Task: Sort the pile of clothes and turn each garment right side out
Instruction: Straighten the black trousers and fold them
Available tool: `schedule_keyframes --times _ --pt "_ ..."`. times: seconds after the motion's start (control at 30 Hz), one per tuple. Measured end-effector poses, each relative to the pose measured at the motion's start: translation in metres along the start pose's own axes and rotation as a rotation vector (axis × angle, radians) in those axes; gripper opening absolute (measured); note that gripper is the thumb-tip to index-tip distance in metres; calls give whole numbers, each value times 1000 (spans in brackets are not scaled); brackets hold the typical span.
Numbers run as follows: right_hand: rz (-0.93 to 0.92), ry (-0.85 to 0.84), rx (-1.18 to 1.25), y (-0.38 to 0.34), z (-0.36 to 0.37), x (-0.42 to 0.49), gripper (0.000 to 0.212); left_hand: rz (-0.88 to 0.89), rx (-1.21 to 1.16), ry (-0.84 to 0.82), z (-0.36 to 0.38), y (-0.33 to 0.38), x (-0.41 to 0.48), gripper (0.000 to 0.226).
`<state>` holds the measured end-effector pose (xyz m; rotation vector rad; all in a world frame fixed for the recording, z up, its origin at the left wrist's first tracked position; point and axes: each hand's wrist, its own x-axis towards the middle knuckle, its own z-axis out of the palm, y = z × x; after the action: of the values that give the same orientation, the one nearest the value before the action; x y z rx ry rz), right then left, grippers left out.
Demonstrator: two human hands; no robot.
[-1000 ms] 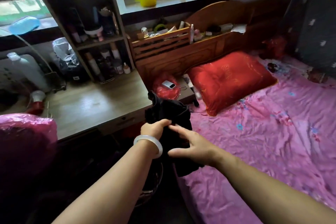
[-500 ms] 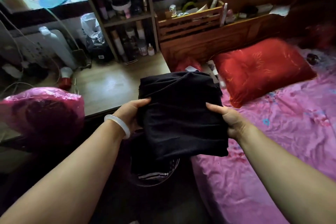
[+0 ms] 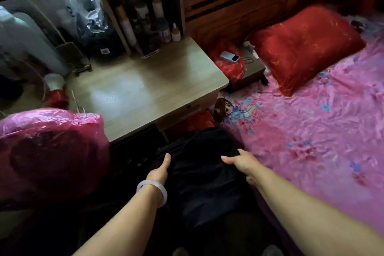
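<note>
The black garment (image 3: 199,181) is held low between the bed's (image 3: 311,141) near edge and the tabletop's (image 3: 145,89) front corner. The left grip (image 3: 159,170) and right grip (image 3: 242,162) each clasp its top edge. Too dark to tell whether it is right side out, so this piece likely remains unfinished.

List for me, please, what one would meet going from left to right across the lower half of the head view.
pink plastic bag → left hand → black garment → right hand → pink bedsheet
</note>
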<state>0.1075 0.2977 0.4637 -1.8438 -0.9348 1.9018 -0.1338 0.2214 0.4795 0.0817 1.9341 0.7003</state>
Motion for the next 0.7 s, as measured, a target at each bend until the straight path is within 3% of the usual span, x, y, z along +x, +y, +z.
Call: schedule_keyframes --times 0.03,0.1,0.3,0.5,0.6,0.7 --pt "13 20 9 7 10 9 26 -7 123 -8 1 -2 6 79" --pt "20 32 30 16 21 21 28 -51 99 26 2 -1 25 82" --pt "-12 102 33 39 38 62 30 77 342 9 15 -6 82 77" --pt "-13 138 -429 83 36 128 73 134 207 177 38 -40 144 58" --pt "-11 92 -613 108 32 142 80 327 211 206 47 -67 153 31" --pt "-33 29 -723 138 28 149 80 353 299 155 55 -99 157 38"
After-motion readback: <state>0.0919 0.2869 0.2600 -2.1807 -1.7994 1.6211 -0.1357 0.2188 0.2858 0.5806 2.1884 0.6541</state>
